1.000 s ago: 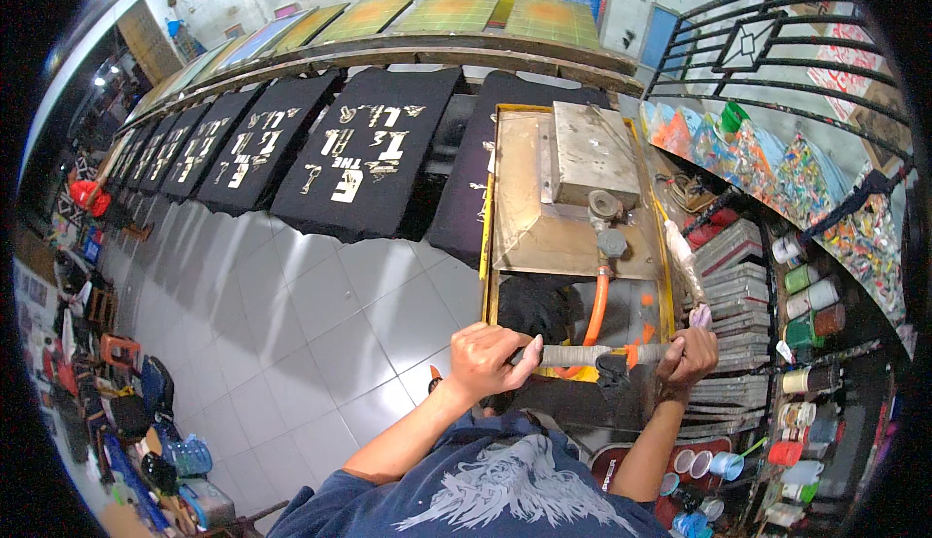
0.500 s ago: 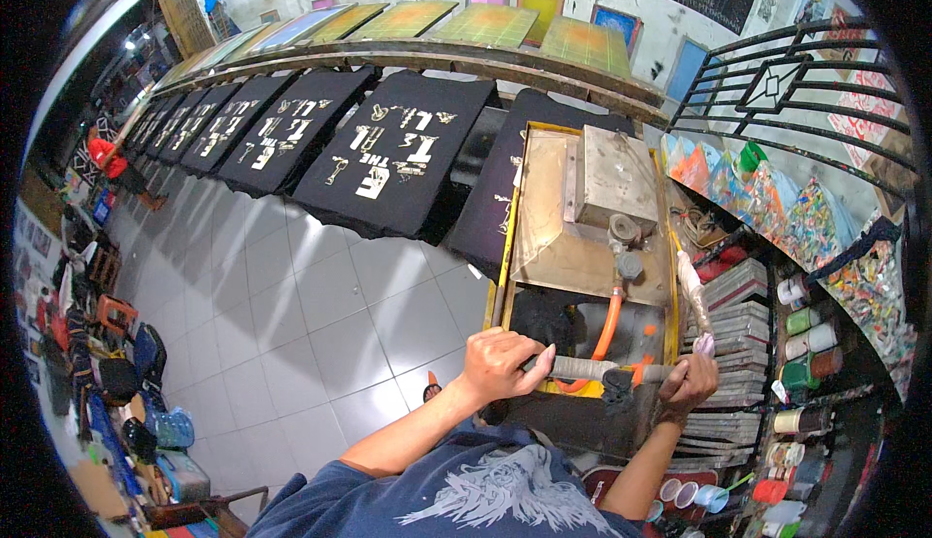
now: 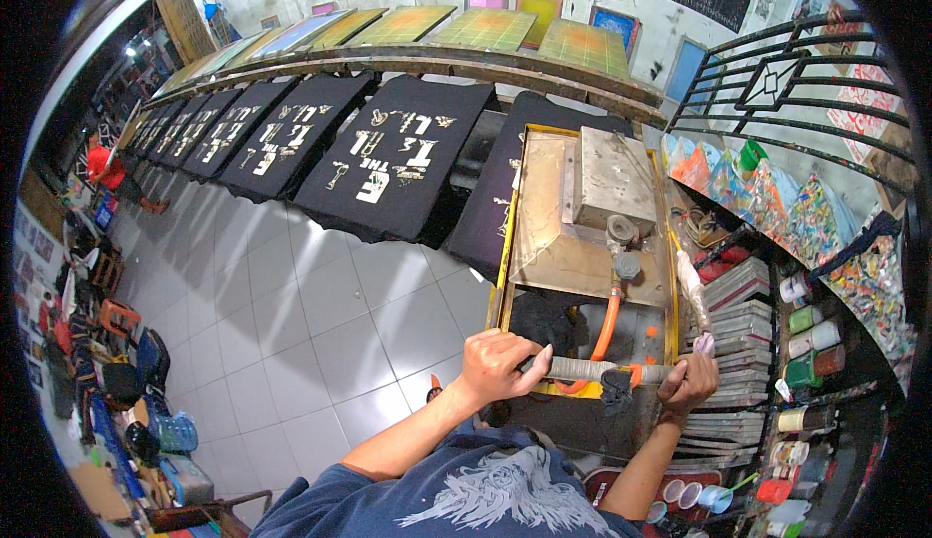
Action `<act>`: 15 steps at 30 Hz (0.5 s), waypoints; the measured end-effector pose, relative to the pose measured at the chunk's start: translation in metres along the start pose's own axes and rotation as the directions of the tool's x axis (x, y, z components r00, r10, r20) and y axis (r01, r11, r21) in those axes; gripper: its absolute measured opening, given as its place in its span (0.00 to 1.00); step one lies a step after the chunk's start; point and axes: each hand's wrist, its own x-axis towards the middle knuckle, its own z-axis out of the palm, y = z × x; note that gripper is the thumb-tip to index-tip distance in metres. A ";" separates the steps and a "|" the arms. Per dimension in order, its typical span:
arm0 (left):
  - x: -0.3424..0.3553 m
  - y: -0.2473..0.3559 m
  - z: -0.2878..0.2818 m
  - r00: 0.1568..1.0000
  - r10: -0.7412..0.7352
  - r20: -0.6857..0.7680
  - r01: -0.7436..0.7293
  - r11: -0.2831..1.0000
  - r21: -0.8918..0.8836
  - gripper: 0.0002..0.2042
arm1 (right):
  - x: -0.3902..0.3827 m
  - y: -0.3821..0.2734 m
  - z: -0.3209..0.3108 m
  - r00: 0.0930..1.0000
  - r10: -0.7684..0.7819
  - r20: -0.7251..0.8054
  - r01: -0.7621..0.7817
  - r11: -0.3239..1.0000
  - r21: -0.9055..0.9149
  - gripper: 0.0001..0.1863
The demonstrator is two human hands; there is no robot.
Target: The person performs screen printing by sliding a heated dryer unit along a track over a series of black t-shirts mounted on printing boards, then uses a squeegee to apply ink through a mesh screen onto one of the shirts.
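My left hand [image 3: 500,365] is closed around the left end of a tape-wrapped handlebar [image 3: 580,370]. Its right end is in the grip of my right hand [image 3: 691,383]. The bar belongs to a yellow-framed heater [image 3: 546,252], a wide tan metal hood with a box-shaped top, standing in front of me. An orange hose [image 3: 609,324] runs from a grey fitting on the hood down toward the bar. Dark cloth or rubber is bunched at the bar's middle. Under the hood's left edge lies a black printed shirt [image 3: 482,203], partly hidden.
More black printed shirts [image 3: 393,150] lie in a row stretching far left. Behind them lean screen frames [image 3: 485,28]. Stacked grey boards [image 3: 728,363] and paint pots [image 3: 811,341] stand at right, below a black metal railing [image 3: 806,82]. A person in red [image 3: 105,167] stands far left.
Both hands keep their hold on the bar, and the heater stays in nearly the same place. At far left, the person in red has shifted slightly.
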 end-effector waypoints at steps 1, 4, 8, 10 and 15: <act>0.000 0.000 0.000 1.000 0.002 0.001 -0.002 1.000 0.004 0.07 | 0.001 -0.001 0.000 1.000 -0.001 0.001 0.001 1.000 0.005 0.17; 0.001 0.001 -0.001 1.000 0.007 -0.005 -0.007 1.000 0.010 0.07 | -0.001 0.003 0.001 1.000 -0.009 -0.006 0.009 1.000 -0.006 0.18; 0.000 0.000 0.000 1.000 0.009 0.007 -0.009 1.000 0.016 0.08 | -0.003 0.004 0.003 1.000 -0.005 -0.028 0.005 1.000 0.017 0.18; -0.001 0.000 0.000 1.000 0.011 -0.003 -0.011 1.000 0.011 0.08 | -0.001 0.002 0.003 1.000 -0.007 -0.028 0.007 1.000 0.018 0.18; 0.002 0.001 0.000 1.000 0.016 -0.011 -0.016 1.000 -0.005 0.08 | -0.005 0.007 0.004 1.000 0.004 -0.009 -0.004 1.000 0.009 0.18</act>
